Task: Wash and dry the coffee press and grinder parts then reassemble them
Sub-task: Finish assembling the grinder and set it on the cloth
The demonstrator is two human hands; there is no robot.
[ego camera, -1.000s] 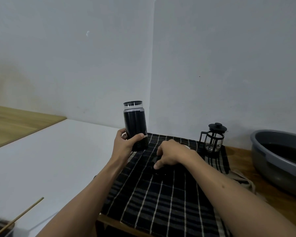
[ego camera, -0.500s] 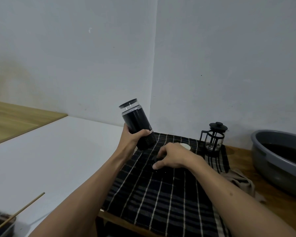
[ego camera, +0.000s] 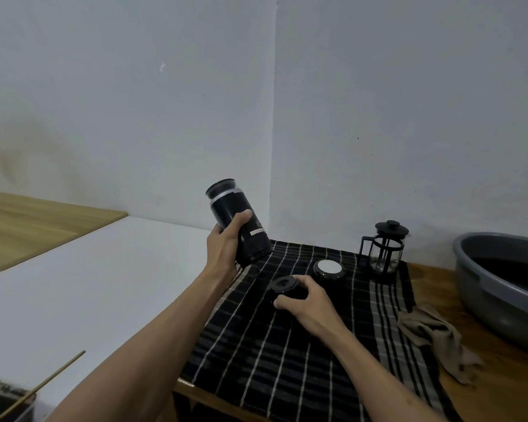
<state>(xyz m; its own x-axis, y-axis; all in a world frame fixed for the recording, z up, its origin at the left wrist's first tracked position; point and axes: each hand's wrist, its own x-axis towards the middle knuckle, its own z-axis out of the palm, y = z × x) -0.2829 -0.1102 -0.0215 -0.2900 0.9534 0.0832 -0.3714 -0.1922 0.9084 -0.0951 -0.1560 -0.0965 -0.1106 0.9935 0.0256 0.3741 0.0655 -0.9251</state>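
My left hand (ego camera: 226, 248) grips the black cylindrical grinder body (ego camera: 237, 219), lifted above the checked cloth and tilted with its top to the left. On the cloth my right hand (ego camera: 307, 300) curls round a small black round grinder part (ego camera: 284, 286). Behind it lies a black cap with a white face (ego camera: 329, 268). The assembled glass coffee press (ego camera: 384, 246) with black lid and handle stands upright at the cloth's far right corner.
The black checked cloth (ego camera: 287, 354) covers a wooden table. A crumpled beige rag (ego camera: 436, 336) lies at its right edge. A grey basin (ego camera: 482, 281) with dark water sits far right. A white counter (ego camera: 73, 293) spreads left, with a wooden stick (ego camera: 40, 386) in a container at bottom left.
My left hand has raised the grinder body and tilted it further left. My right hand has slid back on the small black part, uncovering its top and the white-faced cap behind.
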